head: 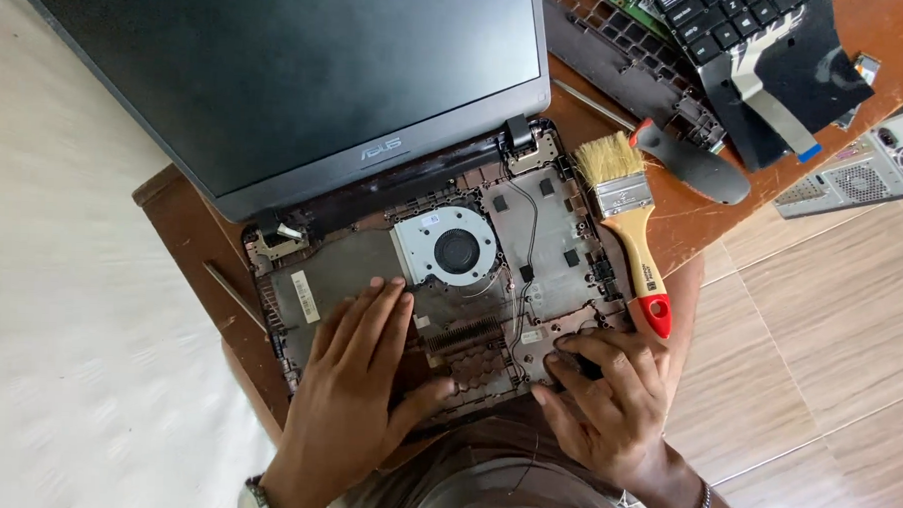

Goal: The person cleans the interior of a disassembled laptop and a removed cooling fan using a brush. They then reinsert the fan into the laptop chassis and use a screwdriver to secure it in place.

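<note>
**Both hands flat on the opened laptop base**

From my remote seat I see the laptop base (440,284) stripped of its keyboard deck, lying across the centre of the frame on a brown table (693,217); its dark screen (278,68) fills the upper left. My left hand (352,386) rests palm down on the lower left part of the base, fingers spread and relaxed, gripping nothing; its fingertips reach just below the round cooling fan (457,249). My right hand (607,395) sits at the lower right corner of the base, fingers curled over the edge; it may be pinching a small part there, but the view is too dim to tell. A paintbrush (628,215) with a yellow handle and red tip lies right of centre, overlapping the right rim of the base, its red end just above my right hand; a grey screwdriver handle (695,164) lies above it; the removed keyboard (730,23) with its ribbon cable sits at upper right.
</note>
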